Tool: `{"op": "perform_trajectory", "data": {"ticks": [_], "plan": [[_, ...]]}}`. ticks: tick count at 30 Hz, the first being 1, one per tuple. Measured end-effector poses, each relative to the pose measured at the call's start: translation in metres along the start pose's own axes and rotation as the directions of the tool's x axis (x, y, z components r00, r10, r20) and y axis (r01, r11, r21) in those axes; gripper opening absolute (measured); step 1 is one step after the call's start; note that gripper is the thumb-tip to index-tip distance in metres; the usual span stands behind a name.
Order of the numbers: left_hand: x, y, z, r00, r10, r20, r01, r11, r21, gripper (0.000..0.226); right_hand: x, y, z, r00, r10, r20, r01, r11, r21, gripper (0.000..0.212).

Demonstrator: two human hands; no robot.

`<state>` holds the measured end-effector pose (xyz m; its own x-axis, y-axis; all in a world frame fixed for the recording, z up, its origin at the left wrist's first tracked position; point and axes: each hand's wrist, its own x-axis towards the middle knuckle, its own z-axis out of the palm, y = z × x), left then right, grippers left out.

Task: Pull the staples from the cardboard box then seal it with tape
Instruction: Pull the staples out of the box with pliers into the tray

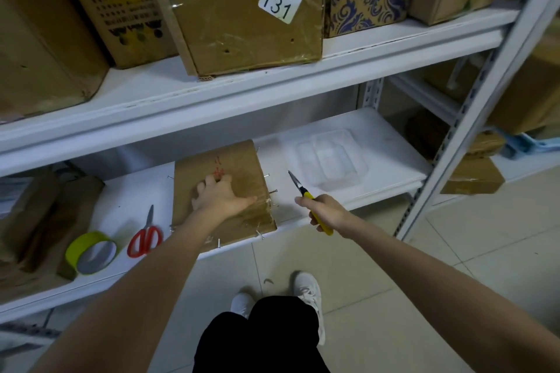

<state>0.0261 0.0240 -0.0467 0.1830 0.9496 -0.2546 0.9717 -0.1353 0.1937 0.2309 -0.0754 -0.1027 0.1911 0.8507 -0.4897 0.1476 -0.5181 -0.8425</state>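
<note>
A flat brown cardboard box [239, 160] lies on the lower white shelf [136, 191], with thin metal staples [274, 191] sticking out along its right and front edges. My left hand [219, 195] presses down on the box top, fingers spread. To the right of the box, my right hand [325, 213] grips yellow-handled pliers [298, 186], whose pointed jaws aim up and away, a short way off the box's right edge. A roll of yellow-green tape [91, 251] lies on the shelf at the left.
Red-handled scissors [145, 236] lie between the tape and the box. A clear plastic tray [330, 157] sits on the shelf at the right. Brown paper bags [39, 215] stand at far left. Cardboard boxes fill the upper shelf [272, 79]. A slanted metal post [472, 118] stands at the right.
</note>
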Motion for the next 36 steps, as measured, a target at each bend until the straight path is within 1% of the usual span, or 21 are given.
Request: {"op": "perform_trajectory", "data": {"ticks": [2,4,7,9,12,20,23,26,28,30,33,35,36], "plan": [[-0.003,-0.003,0.001,0.997,0.078,-0.017,-0.078,0.997,0.027,0.079,-0.007,0.004,0.001,1.0,-0.022,0.01,0.023,0.987,-0.159,0.039],[-0.006,-0.005,0.005,0.99,0.142,-0.024,-0.139,0.985,0.106,0.075,-0.016,0.007,0.004,0.999,-0.041,0.022,0.045,0.957,-0.285,0.034],[-0.006,-0.005,0.009,0.986,0.164,-0.041,-0.157,0.977,0.144,0.073,-0.026,0.007,0.013,0.994,-0.106,0.006,0.1,0.912,-0.398,0.036],[-0.005,-0.005,0.01,0.985,0.167,-0.034,-0.16,0.976,0.144,0.072,-0.03,0.005,0.019,0.991,-0.131,-0.036,0.104,0.901,-0.42,0.035],[-0.003,-0.003,0.009,0.986,0.167,-0.022,-0.162,0.976,0.145,0.073,-0.03,-0.003,0.023,0.991,-0.113,-0.07,0.074,0.907,-0.414,0.035],[-0.001,-0.001,0.011,0.987,0.156,-0.027,-0.151,0.979,0.133,0.07,-0.028,-0.017,0.033,0.998,-0.045,-0.039,0.024,0.901,-0.433,0.04],[-0.001,-0.001,0.011,0.986,0.162,-0.038,-0.155,0.979,0.134,0.068,-0.028,-0.015,0.037,0.999,-0.047,-0.026,0.033,0.91,-0.413,0.041],[-0.001,0.001,0.011,0.985,0.167,-0.044,-0.159,0.978,0.136,0.066,-0.021,-0.01,0.041,0.995,-0.086,-0.056,0.06,0.933,-0.354,0.039],[-0.001,0.003,0.009,0.985,0.165,-0.041,-0.157,0.977,0.144,0.063,-0.017,-0.008,0.043,0.995,-0.078,-0.066,0.053,0.947,-0.316,0.037],[-0.002,0.006,0.005,0.986,0.16,-0.039,-0.152,0.977,0.15,0.06,-0.016,-0.008,0.042,0.998,-0.052,-0.047,0.04,0.972,-0.231,0.034],[-0.002,0.009,0.002,0.984,0.171,-0.042,-0.161,0.971,0.176,0.06,-0.015,-0.007,0.036,0.999,0.024,0.034,-0.023,0.999,-0.024,0.025],[-0.001,0.009,0.003,0.984,0.174,-0.044,-0.163,0.969,0.184,0.061,-0.014,-0.007,0.035,0.997,0.042,0.058,-0.043,0.999,0.019,0.023],[-0.001,0.008,0.004,0.984,0.172,-0.045,-0.162,0.97,0.183,0.062,-0.014,-0.008,0.035,0.999,0.028,0.037,-0.028,0.999,-0.024,0.025]]}}
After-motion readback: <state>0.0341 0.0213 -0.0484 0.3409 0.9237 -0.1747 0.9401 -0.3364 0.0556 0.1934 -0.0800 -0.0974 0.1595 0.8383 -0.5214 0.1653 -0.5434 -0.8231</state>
